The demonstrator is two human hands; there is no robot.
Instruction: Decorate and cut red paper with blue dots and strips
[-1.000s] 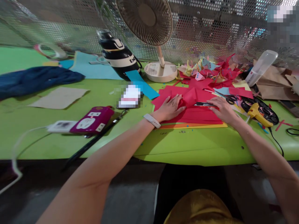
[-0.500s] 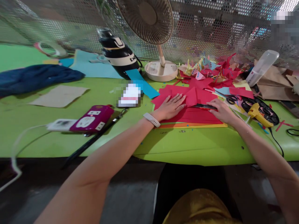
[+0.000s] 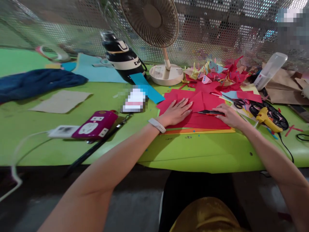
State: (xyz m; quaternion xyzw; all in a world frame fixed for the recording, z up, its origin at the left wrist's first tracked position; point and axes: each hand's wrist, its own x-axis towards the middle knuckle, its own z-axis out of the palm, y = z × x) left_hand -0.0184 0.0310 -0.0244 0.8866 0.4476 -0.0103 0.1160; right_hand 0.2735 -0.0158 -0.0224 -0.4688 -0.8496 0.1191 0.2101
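My left hand (image 3: 177,111) lies flat with fingers spread on a stack of red paper (image 3: 210,124) in the middle of the table. In my right hand (image 3: 228,114) is a slim black, pointed tool with some red on it, apparently a utility knife (image 3: 209,112). Its tip points left, toward my left fingertips, and rests low over the red sheets. A folded red piece (image 3: 198,100) lies just beyond the tip. Orange and yellow sheets (image 3: 205,130) peek out under the stack's near edge.
Right of the stack are scissors (image 3: 238,103), a yellow glue gun (image 3: 267,119), a black tray (image 3: 281,120) and a clear bottle (image 3: 271,71). Behind stand a fan (image 3: 166,75), folded paper shapes (image 3: 217,69) and a black bottle (image 3: 126,62). Leftward are a phone (image 3: 134,101) and purple power strip (image 3: 94,125).
The red flap between my hands stood partly raised and now lies flatter. The knife's tip has shifted slightly left and down. My left hand has stayed in place.
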